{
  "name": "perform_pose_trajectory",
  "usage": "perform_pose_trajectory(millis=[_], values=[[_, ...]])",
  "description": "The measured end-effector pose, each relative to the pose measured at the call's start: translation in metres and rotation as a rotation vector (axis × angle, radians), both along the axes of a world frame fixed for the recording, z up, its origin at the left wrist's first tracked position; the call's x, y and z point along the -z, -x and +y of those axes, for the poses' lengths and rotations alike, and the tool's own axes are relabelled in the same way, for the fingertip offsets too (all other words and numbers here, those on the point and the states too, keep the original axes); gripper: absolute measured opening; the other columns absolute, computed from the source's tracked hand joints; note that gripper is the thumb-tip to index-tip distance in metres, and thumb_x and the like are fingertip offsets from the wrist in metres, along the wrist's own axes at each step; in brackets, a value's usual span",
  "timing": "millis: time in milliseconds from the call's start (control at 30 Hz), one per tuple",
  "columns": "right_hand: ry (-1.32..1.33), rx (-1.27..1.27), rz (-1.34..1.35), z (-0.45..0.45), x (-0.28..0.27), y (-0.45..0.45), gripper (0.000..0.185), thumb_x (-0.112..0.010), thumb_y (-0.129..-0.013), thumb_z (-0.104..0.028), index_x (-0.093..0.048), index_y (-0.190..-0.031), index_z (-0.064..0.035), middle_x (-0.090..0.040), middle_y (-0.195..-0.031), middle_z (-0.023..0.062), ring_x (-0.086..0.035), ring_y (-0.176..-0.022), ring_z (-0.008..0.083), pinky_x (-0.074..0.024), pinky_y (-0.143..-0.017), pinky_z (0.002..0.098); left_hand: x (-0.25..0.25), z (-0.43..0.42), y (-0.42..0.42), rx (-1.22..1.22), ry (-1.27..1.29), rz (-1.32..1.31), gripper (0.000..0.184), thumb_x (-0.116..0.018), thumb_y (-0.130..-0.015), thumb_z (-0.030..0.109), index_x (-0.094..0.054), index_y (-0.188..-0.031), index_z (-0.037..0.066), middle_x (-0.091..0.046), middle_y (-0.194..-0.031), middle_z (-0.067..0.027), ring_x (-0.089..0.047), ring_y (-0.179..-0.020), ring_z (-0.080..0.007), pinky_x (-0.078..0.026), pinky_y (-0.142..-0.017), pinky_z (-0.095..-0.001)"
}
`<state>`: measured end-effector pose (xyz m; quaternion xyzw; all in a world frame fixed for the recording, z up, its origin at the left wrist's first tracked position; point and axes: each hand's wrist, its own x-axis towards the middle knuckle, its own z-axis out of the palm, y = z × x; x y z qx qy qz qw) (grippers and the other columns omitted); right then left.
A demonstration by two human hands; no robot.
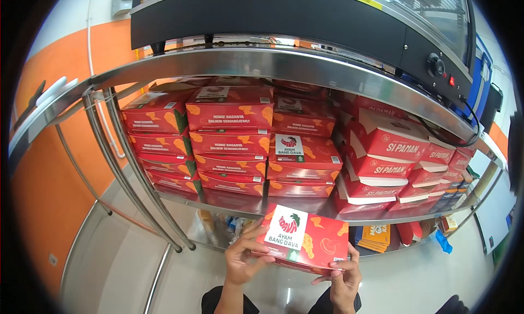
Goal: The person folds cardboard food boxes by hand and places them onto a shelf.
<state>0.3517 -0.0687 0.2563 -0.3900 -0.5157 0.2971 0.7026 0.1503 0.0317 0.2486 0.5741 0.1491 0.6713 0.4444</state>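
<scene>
Between my two hands is a red cardboard food box [322, 235] with a white "Ayam Bang Dava" label, held in front of the shelf. My left hand [244, 255] grips its left end, thumb at the front edge. At the right front corner, my right hand [344, 273] holds the box with thumb and fingers. Just beyond it, similar red boxes [229, 116] stand in stacks on the metal shelf. The middle-right stack [305, 153] is lower at the front, with its top label showing.
Red "Si Paman" boxes [401, 144] fill the shelf's right side. Above is a steel tabletop edge [245, 61] carrying a black appliance [262, 19]. Yellow-orange packs [375, 237] and a blue plastic bag [443, 241] lie on the lower shelf. Metal legs [134, 172] stand at left.
</scene>
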Motion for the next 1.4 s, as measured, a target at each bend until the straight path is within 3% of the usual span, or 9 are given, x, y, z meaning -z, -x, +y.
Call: perform_pose_trajectory(millis=[33, 200, 267, 400, 433, 467, 567, 967, 1400], values=[[0.061, -0.007, 0.018, -0.001, -0.010, 0.003, 0.018, -0.059, -0.091, -0.020, -0.057, -0.096, -0.0023, -0.029, -0.135, 0.0236, -0.053, -0.113, 0.0359, -0.0614, -0.069, 0.0415, -0.001, 0.000, -0.001, -0.033, -0.006, -0.028, 0.028, -0.081, -0.062, -0.004, -0.064, -0.082, 0.005, -0.063, -0.114, -0.0166, -0.044, -0.127, -0.0369, -0.041, -0.100, -0.0478], [-0.021, 0.110, -0.397, 0.013, -0.039, -0.005, 0.012, -0.066, -0.086, -0.016, -0.069, -0.096, -0.0106, -0.034, -0.139, 0.0218, -0.040, -0.126, 0.0382, -0.0385, -0.094, 0.0531, -0.011, -0.004, 0.011, -0.283, -0.246, 0.025, 0.025, -0.082, -0.064, 0.005, -0.064, -0.081, 0.007, -0.066, -0.099, -0.0128, -0.054, -0.116, -0.0367, -0.036, -0.105, -0.0545], [-0.247, 0.551, -1.094, 0.012, -0.066, 0.008, 0.018, -0.072, -0.080, -0.023, -0.071, -0.097, -0.0189, -0.040, -0.134, 0.0202, -0.037, -0.129, 0.0373, -0.0311, -0.100, 0.0573, -0.024, -0.012, 0.010, -0.523, -0.374, 0.053, 0.024, -0.082, -0.066, 0.009, -0.063, -0.080, 0.007, -0.066, -0.096, -0.0113, -0.054, -0.114, -0.0385, -0.033, -0.106, -0.0571], [-0.712, 0.709, -1.310, 0.040, -0.062, 0.014, 0.047, -0.076, -0.072, -0.036, -0.057, -0.114, -0.0339, -0.048, -0.127, -0.0007, -0.040, -0.123, 0.0290, -0.0193, -0.104, 0.0695, -0.047, -0.024, -0.006, -0.483, -0.270, -0.115, 0.021, -0.079, -0.073, 0.016, -0.062, -0.081, 0.007, -0.063, -0.101, -0.0113, -0.051, -0.117, -0.0403, -0.031, -0.106, -0.0592], [-0.680, 0.736, -1.305, 0.047, -0.058, 0.009, 0.051, -0.076, -0.071, -0.038, -0.050, -0.115, -0.0360, -0.052, -0.121, -0.0086, -0.043, -0.119, 0.0232, -0.0172, -0.103, 0.0739, -0.040, -0.013, 0.003, -0.477, -0.434, 0.078, 0.036, -0.076, -0.076, 0.020, -0.059, -0.105, 0.006, -0.053, -0.123, -0.0173, -0.044, -0.124, -0.0410, -0.037, -0.102, -0.0593], [-0.732, 0.761, -1.270, 0.055, -0.068, 0.009, 0.046, -0.076, -0.071, -0.034, -0.052, -0.111, -0.0334, -0.056, -0.116, -0.0069, -0.047, -0.116, 0.0200, -0.0171, -0.103, 0.0730, -0.051, -0.016, 0.000, -0.474, -0.438, 0.082, 0.036, -0.076, -0.076, 0.020, -0.059, -0.105, 0.006, -0.053, -0.123, -0.0173, -0.044, -0.124, -0.0410, -0.037, -0.102, -0.0593], [-0.743, 0.871, -1.312, 0.074, -0.103, 0.006, 0.039, -0.072, -0.075, -0.023, -0.056, -0.111, -0.0282, -0.058, -0.116, -0.0015, -0.051, -0.114, 0.0207, -0.0166, -0.104, 0.0708, -0.070, -0.016, -0.004, -0.132, -0.200, -0.259, 0.077, -0.059, -0.086, 0.022, -0.013, -0.144, 0.004, -0.012, -0.151, -0.0202, -0.030, -0.134, -0.0409, -0.053, -0.087, -0.0495], [-0.480, 0.942, -1.453, 0.160, -0.194, -0.002, 0.047, -0.063, -0.071, -0.009, -0.053, -0.116, -0.0147, -0.053, -0.118, 0.0033, -0.047, -0.116, 0.0221, -0.0137, -0.108, 0.0638, -0.035, -0.004, 0.035, -0.289, -0.201, -0.168, 0.047, -0.053, -0.079, 0.007, -0.040, -0.124, 0.004, -0.036, -0.134, -0.0177, -0.042, -0.122, -0.0306, -0.043, -0.094, -0.0431], [-0.525, 1.228, -1.317, 0.249, -0.162, -0.013, 0.045, -0.053, -0.077, -0.009, -0.053, -0.121, -0.0149, -0.052, -0.127, 0.0016, -0.043, -0.119, 0.0309, -0.0260, -0.103, 0.0600, -0.031, -0.005, 0.035, -0.315, -0.157, -0.168, 0.036, -0.056, -0.078, 0.006, -0.048, -0.113, 0.003, -0.046, -0.121, -0.0151, -0.050, -0.110, -0.0257, -0.046, -0.090, -0.0374]])
